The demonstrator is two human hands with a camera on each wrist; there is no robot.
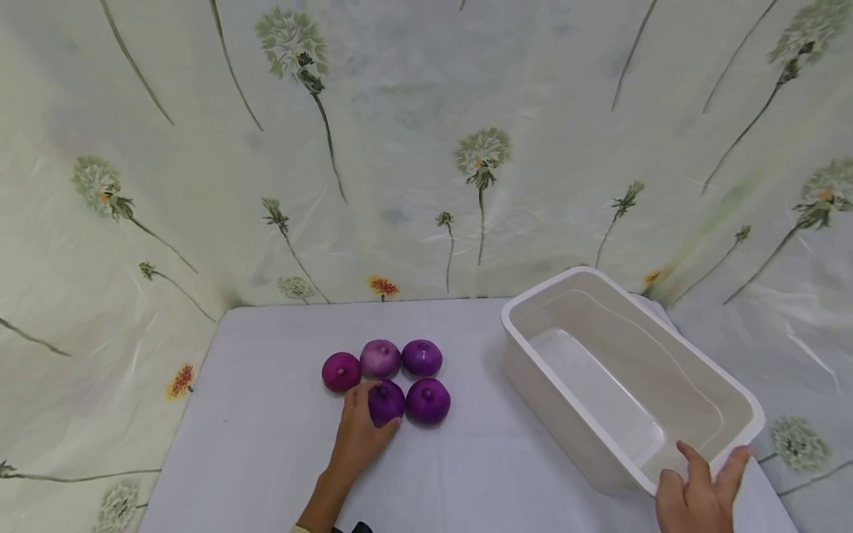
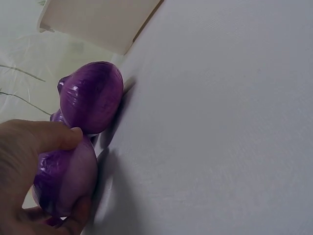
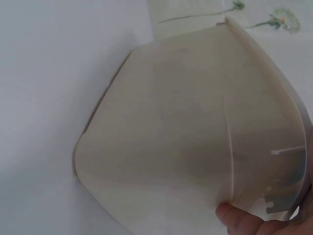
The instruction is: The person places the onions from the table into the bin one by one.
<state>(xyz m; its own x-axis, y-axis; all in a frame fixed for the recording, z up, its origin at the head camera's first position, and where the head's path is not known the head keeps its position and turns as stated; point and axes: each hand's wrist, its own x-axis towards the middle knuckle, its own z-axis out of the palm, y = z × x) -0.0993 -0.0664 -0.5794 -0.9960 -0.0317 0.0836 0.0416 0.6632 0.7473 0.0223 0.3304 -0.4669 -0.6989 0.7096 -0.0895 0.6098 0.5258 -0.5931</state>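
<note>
We see two bare hands at work over a worktop (image 1: 266, 451) spread with pale cloth. The left hand (image 1: 360, 433) grips a dark purple onion (image 1: 388, 403), thumb on the near side and fingers round the far side. This onion sits in the front row of a small cluster; we judge that the hand comes in from the left because another purple onion (image 1: 429, 401) sits just beside it on the right. We cannot tell whether its underside is off the cloth. The right hand (image 1: 696, 500) holds the near corner of a cream plastic tub (image 1: 566, 422), its fingers straddling the rim, probably to keep the tub steady. The tub stands upright and angled, at the right of the worktop, well apart from the onions. Behind the front row, we find a magenta onion (image 1: 341, 372) at left, a paler pink one (image 1: 380, 358) in the middle and a violet one (image 1: 422, 357) at right, crowding the gripping fingers. The tub's tall side wall stands between the cluster and its hollow. Beyond everything hangs a sheet (image 1: 400, 148) printed with dandelions.
</note>
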